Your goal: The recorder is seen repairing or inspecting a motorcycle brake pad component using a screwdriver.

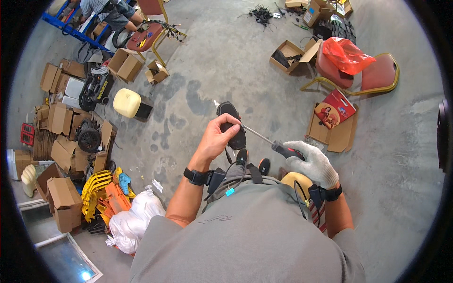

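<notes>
My bare left hand (218, 137) is closed in a pinch, thumb and forefinger meeting at the tip of a screwdriver (257, 135). Whatever small piece lies between those fingers is too small to make out. Under and beyond this hand is a long black rounded part (227, 109), partly covered by the fingers. A dark cable runs down from its near end. My right hand (312, 165), in a pale work glove, grips the screwdriver's black and red handle, the shaft slanting up-left toward the left hand.
Cardboard boxes (63, 155), yellow and orange parts (106, 191) and white sacks (137, 217) crowd the left. A cream-topped stool (127, 103) stands ahead-left. At right are chairs (377, 78), a red bag (347, 55) and an open box (288, 55). Another person (111, 14) bends at far left.
</notes>
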Tool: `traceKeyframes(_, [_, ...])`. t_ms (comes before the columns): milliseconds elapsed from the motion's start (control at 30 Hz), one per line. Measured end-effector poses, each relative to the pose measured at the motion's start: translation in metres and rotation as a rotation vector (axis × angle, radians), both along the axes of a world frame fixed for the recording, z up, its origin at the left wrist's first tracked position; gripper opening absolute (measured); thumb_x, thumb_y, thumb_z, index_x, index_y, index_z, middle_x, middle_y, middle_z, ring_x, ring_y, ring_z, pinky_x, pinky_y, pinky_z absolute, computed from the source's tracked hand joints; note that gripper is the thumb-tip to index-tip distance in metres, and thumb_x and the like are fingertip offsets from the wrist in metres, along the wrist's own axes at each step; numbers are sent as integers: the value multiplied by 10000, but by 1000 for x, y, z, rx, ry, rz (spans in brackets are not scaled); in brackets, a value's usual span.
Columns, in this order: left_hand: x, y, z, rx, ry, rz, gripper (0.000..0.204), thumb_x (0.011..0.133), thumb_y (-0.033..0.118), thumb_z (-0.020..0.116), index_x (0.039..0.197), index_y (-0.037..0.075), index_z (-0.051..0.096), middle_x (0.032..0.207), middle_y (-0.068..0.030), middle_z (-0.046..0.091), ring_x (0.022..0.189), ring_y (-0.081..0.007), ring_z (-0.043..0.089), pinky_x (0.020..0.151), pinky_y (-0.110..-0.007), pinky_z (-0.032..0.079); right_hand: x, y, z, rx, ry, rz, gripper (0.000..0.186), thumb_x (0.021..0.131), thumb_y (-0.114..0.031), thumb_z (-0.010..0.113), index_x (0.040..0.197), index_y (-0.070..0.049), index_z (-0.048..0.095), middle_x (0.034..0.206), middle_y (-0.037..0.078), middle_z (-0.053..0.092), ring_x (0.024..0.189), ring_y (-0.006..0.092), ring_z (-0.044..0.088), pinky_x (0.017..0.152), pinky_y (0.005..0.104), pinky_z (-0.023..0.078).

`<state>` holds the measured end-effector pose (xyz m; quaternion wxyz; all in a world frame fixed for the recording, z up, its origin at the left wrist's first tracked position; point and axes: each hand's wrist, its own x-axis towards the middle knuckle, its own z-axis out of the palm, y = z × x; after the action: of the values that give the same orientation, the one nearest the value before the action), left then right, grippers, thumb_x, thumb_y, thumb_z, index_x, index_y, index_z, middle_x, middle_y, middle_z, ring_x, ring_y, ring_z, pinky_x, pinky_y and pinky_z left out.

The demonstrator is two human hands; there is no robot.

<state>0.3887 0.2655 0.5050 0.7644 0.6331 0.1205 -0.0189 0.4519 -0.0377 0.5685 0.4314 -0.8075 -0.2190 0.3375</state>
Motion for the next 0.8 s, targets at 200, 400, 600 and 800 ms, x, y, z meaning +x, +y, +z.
traceKeyframes(200, [2,14,3,70,-6,-47,76,967,106,672,976,33,654,980,13,644,868,-55,566,756,-235,489,1,9,3,-15,-35,12,459,833,-86,689,1281,-12,618,1110,170,704,988,246,685,910,335,523])
traceKeyframes(400, [3,31,8,252,-56,-117,100,945,109,671,954,12,652,891,9,633,844,-75,552,755,-265,474,1,21,11,-16,-180,-3,430,808,-74,694,1235,-44,649,1088,174,702,1009,271,691,904,346,527])
traceKeyframes(600, [1,44,7,332,-35,-221,131,974,145,660,975,14,652,875,-3,584,843,-96,521,752,-274,453,1,28,15,8,-272,-23,381,814,-71,697,1193,-46,669,1053,139,677,965,261,681,877,339,522])
traceKeyframes(800, [2,61,6,473,-99,-303,139,976,195,662,985,57,668,936,-60,571,899,-157,550,800,-310,464,2,43,28,126,-63,-279,325,864,-52,669,1187,-24,653,989,72,682,883,137,641,805,283,507])
